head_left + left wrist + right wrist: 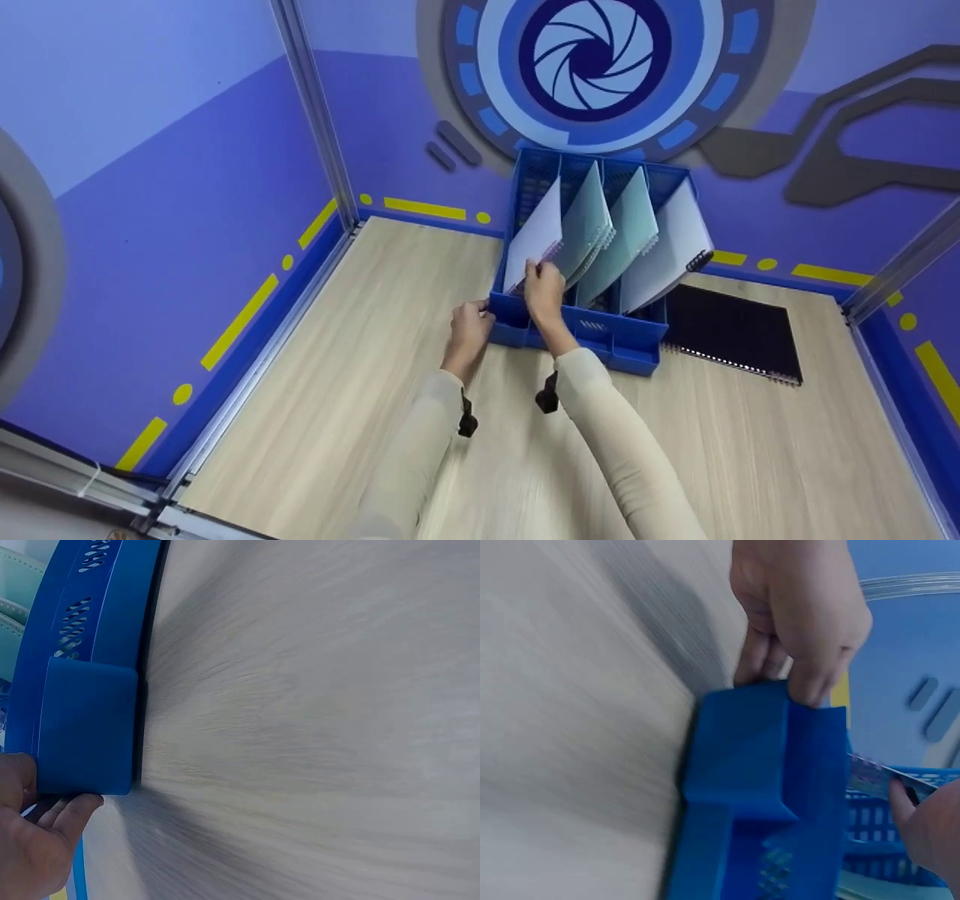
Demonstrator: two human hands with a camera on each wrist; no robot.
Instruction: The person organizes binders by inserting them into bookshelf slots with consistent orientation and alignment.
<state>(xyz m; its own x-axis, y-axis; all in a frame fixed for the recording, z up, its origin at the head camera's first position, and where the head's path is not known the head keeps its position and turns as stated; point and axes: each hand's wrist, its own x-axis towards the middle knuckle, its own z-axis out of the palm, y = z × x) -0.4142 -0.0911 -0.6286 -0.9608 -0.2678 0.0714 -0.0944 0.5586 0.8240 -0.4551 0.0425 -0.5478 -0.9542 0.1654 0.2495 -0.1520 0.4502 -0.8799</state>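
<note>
A blue desktop file organizer (pixel 637 330) with upright compartments stands against the back wall. My left hand (pixel 470 330) grips its front left corner; in the left wrist view, thumb and fingers of that hand (pixel 37 847) bracket the small front pocket (pixel 86 727). With my right hand (pixel 546 296) I pinch the lower spiral edge of a pale spiral notebook (pixel 536 225) in the leftmost compartment. The right wrist view shows the right thumb on this notebook (pixel 868 771). Two greenish spiral notebooks, one left (pixel 592 217) and one right (pixel 634 225), lean in the middle compartments.
A white notebook (pixel 671 232) with black coils leans in the rightmost compartment. Flat on the wooden table (pixel 315 420), right of the organizer, lies a black spiral notebook (pixel 739 330). Blue-purple panels (pixel 225 165) with metal posts (pixel 319 112) enclose the table at the sides and back.
</note>
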